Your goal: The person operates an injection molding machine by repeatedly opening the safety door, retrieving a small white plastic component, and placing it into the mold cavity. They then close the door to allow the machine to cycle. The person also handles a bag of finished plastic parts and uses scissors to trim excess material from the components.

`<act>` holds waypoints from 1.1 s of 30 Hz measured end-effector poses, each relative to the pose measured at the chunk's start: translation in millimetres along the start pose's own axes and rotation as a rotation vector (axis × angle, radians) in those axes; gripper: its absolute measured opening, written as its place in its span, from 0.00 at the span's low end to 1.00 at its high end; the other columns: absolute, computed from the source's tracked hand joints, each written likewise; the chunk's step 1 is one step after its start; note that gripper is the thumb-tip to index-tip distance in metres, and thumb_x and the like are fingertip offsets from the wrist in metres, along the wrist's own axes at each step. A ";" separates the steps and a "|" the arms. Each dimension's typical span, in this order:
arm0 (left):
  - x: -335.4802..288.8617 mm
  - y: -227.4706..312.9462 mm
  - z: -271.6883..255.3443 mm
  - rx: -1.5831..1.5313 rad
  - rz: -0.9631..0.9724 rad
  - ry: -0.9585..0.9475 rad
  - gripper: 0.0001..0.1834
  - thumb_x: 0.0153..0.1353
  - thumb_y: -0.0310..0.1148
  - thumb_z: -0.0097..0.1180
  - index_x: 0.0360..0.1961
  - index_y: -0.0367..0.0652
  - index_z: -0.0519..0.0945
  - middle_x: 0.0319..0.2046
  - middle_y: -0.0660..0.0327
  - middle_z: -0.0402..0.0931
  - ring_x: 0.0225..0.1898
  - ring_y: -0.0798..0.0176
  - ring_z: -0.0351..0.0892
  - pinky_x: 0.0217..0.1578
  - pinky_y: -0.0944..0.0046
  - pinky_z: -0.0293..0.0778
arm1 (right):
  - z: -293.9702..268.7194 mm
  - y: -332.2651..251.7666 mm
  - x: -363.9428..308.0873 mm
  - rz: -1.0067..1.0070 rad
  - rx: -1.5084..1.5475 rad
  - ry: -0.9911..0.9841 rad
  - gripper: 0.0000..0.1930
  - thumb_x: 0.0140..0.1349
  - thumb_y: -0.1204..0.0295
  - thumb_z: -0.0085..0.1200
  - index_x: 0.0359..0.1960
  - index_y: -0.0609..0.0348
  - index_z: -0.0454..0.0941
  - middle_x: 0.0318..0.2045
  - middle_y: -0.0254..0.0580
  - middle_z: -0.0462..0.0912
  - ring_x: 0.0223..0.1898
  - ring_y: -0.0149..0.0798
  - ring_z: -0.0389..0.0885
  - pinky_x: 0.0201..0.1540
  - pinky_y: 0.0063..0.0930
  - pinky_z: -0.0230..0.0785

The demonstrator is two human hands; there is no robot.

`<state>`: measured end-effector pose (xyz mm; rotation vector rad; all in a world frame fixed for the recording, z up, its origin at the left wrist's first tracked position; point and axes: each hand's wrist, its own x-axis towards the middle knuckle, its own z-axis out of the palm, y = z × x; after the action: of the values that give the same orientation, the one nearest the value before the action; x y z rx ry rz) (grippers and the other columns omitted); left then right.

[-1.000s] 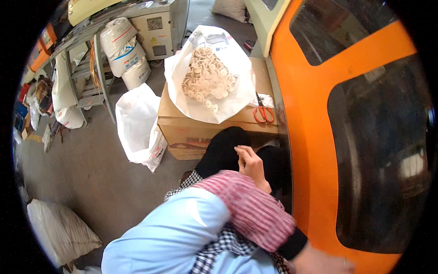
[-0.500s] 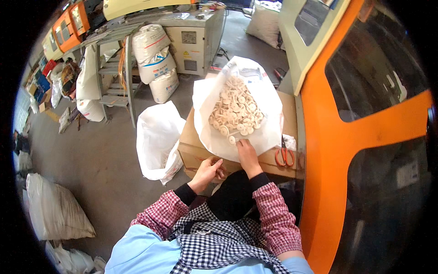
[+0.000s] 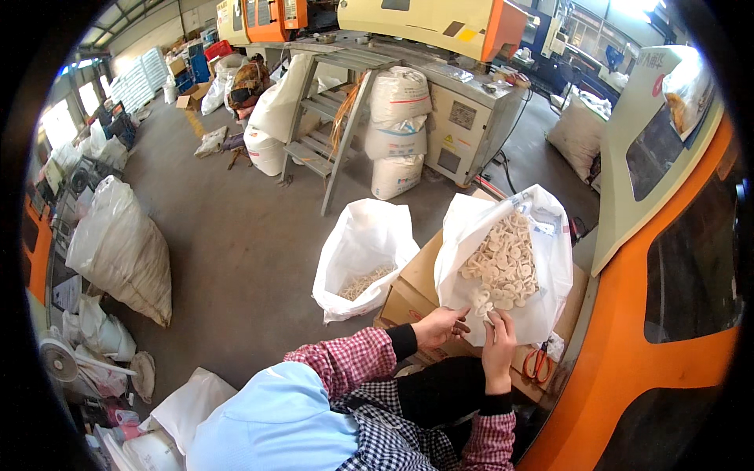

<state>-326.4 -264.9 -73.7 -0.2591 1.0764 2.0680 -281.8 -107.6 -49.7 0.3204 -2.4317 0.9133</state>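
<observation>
An open white bag lies on a cardboard box, filled with small cream parts that have round disc heads and short stems. At its near edge my right hand is closed, its fingertips pinching a cream disc-headed part. Just left of it is my left hand, fingers curled together at the bag's lip; what they hold, if anything, is hidden. The cardboard box shows under the bag. Red-handled scissors rest on it, right of my right hand.
Left of the box, a second open white bag on the floor holds thin cream scraps. An orange machine stands close on my right. Farther off are a metal step stand, stacked sacks and a large filled sack.
The view has swung left and up, so the bags and box appear farther right. My left hand has come up beside my right hand, and a cream part is now at my right fingertips.
</observation>
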 end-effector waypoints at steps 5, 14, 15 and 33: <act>-23.8 8.4 5.5 -0.020 -0.030 -0.221 0.17 0.65 0.38 0.48 0.45 0.32 0.71 0.29 0.63 0.71 0.25 0.76 0.67 0.24 0.78 0.68 | -27.5 -54.7 -17.1 -0.060 0.094 0.165 0.11 0.53 0.84 0.54 0.39 0.62 0.78 0.42 0.49 0.77 0.42 0.48 0.77 0.40 0.34 0.73; -60.0 -0.2 32.1 -0.012 0.104 -0.164 0.09 0.61 0.31 0.54 0.39 0.36 0.74 0.26 0.66 0.74 0.23 0.74 0.72 0.23 0.78 0.69 | -36.8 -61.3 -37.4 -0.096 -0.175 0.450 0.07 0.61 0.77 0.48 0.38 0.65 0.77 0.22 0.43 0.78 0.19 0.39 0.77 0.20 0.27 0.69; -62.0 -0.8 33.9 0.040 0.206 -0.122 0.08 0.61 0.30 0.54 0.38 0.37 0.74 0.27 0.65 0.74 0.23 0.74 0.73 0.23 0.77 0.70 | -37.0 -59.8 -37.2 0.131 0.096 0.428 0.07 0.62 0.77 0.47 0.38 0.64 0.76 0.22 0.41 0.78 0.18 0.35 0.76 0.19 0.24 0.68; -58.5 5.5 20.6 -0.164 0.078 -0.049 0.11 0.61 0.31 0.53 0.42 0.35 0.74 0.29 0.63 0.77 0.26 0.73 0.76 0.26 0.76 0.73 | -25.3 -72.5 -30.2 0.185 0.517 0.113 0.13 0.61 0.80 0.45 0.48 0.69 0.71 0.35 0.44 0.75 0.31 0.34 0.78 0.33 0.22 0.72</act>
<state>-287.2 -282.9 -28.7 -0.2494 0.9012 2.2245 -218.7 -143.6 -10.6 0.2163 -2.1166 1.5977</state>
